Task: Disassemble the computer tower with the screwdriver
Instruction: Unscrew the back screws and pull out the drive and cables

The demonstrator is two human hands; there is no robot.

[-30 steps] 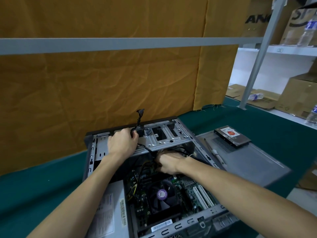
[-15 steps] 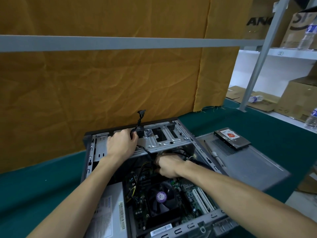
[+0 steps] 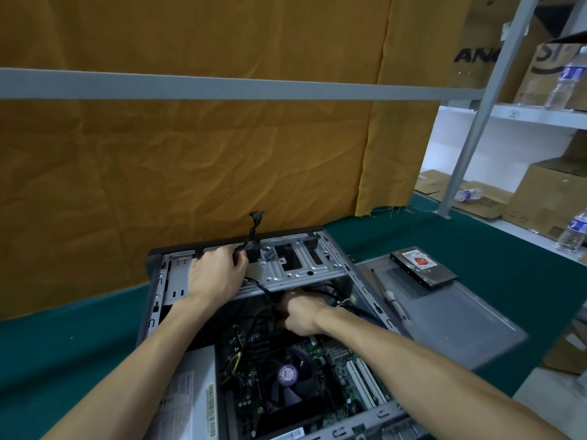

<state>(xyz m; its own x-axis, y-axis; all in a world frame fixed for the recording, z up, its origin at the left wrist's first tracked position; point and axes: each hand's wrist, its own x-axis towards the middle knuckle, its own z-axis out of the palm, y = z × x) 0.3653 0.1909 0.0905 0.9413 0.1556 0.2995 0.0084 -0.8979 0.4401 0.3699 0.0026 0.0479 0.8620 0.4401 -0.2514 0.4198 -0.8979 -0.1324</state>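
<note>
Little has changed over the last second: the computer tower (image 3: pixel 254 328) lies opened on the worktop (image 3: pixel 63 344); a black cable (image 3: pixel 251 236) is kept gripped by the left hand (image 3: pixel 216 274) on the tower's drive cage, wiring inside is grasped by the right hand (image 3: pixel 301 315), and the screwdriver (image 3: pixel 392 301) lies unused beside the tower, so unplugging seems unfinished.

Dim, soft light; wide-angle edge distortion

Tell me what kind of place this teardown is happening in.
Probably a storeroom or warehouse used as a makeshift repair bench. Metal shelving holds cardboard boxes and water bottles, an orange cloth hangs as a backdrop, and the open tower lies on a green-covered table.
</note>
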